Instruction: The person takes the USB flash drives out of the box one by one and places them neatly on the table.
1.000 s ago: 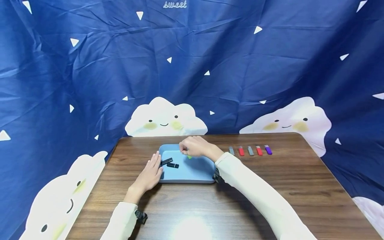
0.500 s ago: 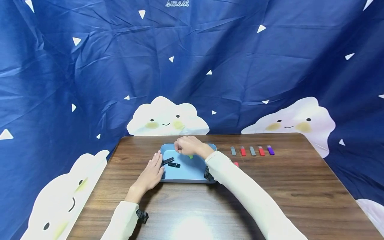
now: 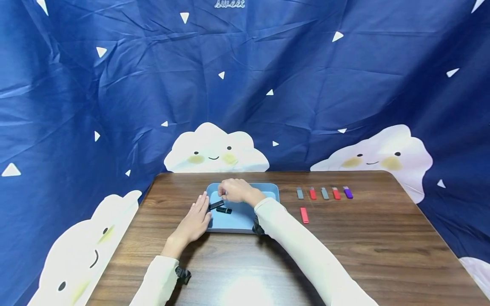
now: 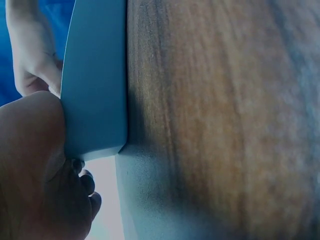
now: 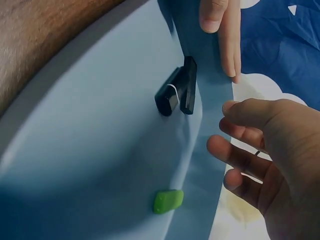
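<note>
My left hand (image 3: 194,221) holds the left wall of a shallow blue tray (image 3: 229,230); in the right wrist view its thumb (image 5: 212,17) lies on the inner side and straight fingers lie along the outer side. Above the tray's back left part hovers my right hand (image 3: 235,190). Its fingers are loosely bent and apart in the right wrist view, with nothing between them. Two black USB sticks (image 3: 224,210) lie touching in the tray near the left wall. A small green piece, seemingly a USB stick (image 5: 168,201), stays hidden from the head view behind my right hand.
On the wooden table (image 3: 363,250), right of the tray, a row holds grey, red and purple USB sticks (image 3: 348,192). A single red stick (image 3: 304,215) lies in front of the row. A blue cloud-print curtain (image 3: 245,85) hangs behind the table.
My right hand has moved left over the tray, towards the black sticks. The green piece is now covered in the head view, and the red stick has come out from behind my sleeve.
</note>
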A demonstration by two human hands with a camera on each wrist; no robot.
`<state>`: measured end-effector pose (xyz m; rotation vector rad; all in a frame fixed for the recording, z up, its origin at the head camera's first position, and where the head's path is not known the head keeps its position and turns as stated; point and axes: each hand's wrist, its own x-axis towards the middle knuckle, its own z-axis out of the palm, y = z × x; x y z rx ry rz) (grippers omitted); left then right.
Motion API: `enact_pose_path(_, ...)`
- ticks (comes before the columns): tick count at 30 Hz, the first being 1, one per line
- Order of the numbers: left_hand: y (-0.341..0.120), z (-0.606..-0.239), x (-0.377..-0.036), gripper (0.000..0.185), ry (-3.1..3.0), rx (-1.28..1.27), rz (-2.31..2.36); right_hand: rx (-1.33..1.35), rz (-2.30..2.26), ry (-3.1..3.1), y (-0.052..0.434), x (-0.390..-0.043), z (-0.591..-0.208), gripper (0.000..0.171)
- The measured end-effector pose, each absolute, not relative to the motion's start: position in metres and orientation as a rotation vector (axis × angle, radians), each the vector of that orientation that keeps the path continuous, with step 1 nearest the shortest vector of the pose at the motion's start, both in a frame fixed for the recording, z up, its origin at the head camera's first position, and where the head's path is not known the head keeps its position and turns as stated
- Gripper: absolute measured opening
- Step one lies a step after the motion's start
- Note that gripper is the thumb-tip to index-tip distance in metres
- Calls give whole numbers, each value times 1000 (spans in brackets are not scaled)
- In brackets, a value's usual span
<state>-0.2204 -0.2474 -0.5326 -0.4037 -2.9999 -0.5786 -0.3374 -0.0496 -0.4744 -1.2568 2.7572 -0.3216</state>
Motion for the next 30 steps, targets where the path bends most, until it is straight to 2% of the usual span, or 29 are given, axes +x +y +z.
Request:
enact_pose_path(12,-247,-534,-221,62,-3004,-407,-591,-1238,-173,2722,-53,-330,-490,23)
enact_pose_path(18,-247,-534,-221,63,-3016,-410,-577,-1219,-168,2736,-49,-327,-491,9)
enact_pose_path(22,-247,-535,-221,63,-3016,-408,-583,-1173,-186,2756,-45,-328,-492,6)
enact_pose_path(30,-248,-536,-221,63,-3000,-411,-578,-1237,-201,2791,-34,-332,-498,22)
